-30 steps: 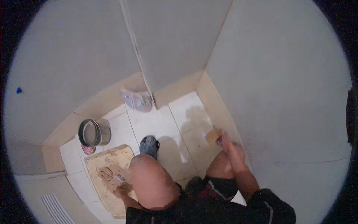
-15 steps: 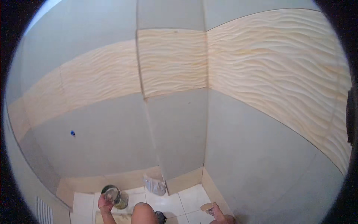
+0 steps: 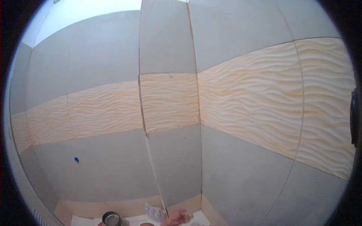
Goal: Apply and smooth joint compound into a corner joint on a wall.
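At the lower edge stands a dark round bucket with greyish, wet-looking stuff inside. Only a sliver of my left hand shows, at the bucket's left rim, where it grips. My right hand is near the foot of the wall, just right of a crumpled clear plastic bag. Motion smears its fingers, and I cannot make out whether anything is in them. Part of my knee shows between the two hands.
Grey wall tiles with a wavy cream band surround a corner. A boxed-out column juts out beside it. A small blue fitting sticks out of the left wall. White floor tiles show along the bottom.
My view has tilted upward, so the floor has slid down the picture. My right hand has moved left toward the bag; the tan flat piece it held is no longer discernible. The bucket looks less tilted.
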Tool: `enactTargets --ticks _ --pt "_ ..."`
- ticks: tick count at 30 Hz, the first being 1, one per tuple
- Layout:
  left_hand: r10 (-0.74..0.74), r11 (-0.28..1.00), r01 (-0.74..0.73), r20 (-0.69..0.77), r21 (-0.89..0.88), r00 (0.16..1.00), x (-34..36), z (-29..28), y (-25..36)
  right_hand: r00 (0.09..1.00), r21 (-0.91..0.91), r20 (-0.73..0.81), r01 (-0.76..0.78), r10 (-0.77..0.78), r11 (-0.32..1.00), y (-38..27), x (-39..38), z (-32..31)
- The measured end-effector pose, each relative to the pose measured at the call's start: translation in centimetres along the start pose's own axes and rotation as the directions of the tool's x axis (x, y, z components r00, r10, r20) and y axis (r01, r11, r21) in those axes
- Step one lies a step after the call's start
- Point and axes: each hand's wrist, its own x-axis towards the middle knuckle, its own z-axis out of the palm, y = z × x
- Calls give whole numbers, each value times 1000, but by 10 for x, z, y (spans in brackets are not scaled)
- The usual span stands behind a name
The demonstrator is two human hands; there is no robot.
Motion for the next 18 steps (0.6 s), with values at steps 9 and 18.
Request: enactTargets --ticks 9,18 --pt "178 877 69 -454 476 873 -21 147 -52 1000 2 -27 12 -12 1000 -7 -5 -8" --pt "159 589 230 -390 774 907 -4 145 -57 998 21 -61 7 -6 1000 -3 -6 -13"
